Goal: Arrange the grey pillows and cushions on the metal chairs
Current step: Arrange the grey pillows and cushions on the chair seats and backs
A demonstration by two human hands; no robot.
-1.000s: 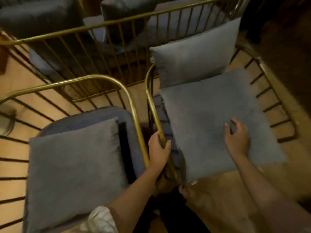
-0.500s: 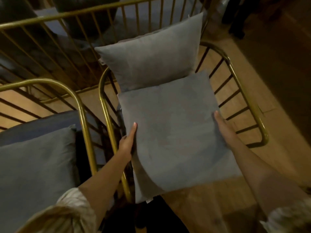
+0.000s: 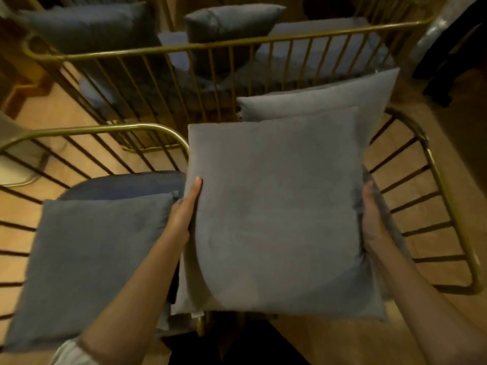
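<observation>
I hold a large grey pillow [image 3: 276,206] between both hands, lifted above the right gold metal chair [image 3: 445,206]. My left hand [image 3: 184,212] grips its left edge and my right hand [image 3: 370,214] grips its right edge. A second grey pillow [image 3: 329,101] leans upright at this chair's back. Under the held pillow a lighter grey cushion edge [image 3: 187,293] shows. On the left metal chair [image 3: 87,130] a grey pillow [image 3: 89,259] lies flat on a dark blue seat cushion [image 3: 126,183].
Behind, a gold metal bench [image 3: 210,46] with vertical bars carries dark grey pillows [image 3: 87,25] and a second one [image 3: 232,25]. Wooden floor [image 3: 60,106] shows around the chairs. A pale object [image 3: 13,169] sits at the far left.
Both hands moved from the chair rail and the pillow's top onto its sides, and the pillow has risen toward me. The view shifted left and back.
</observation>
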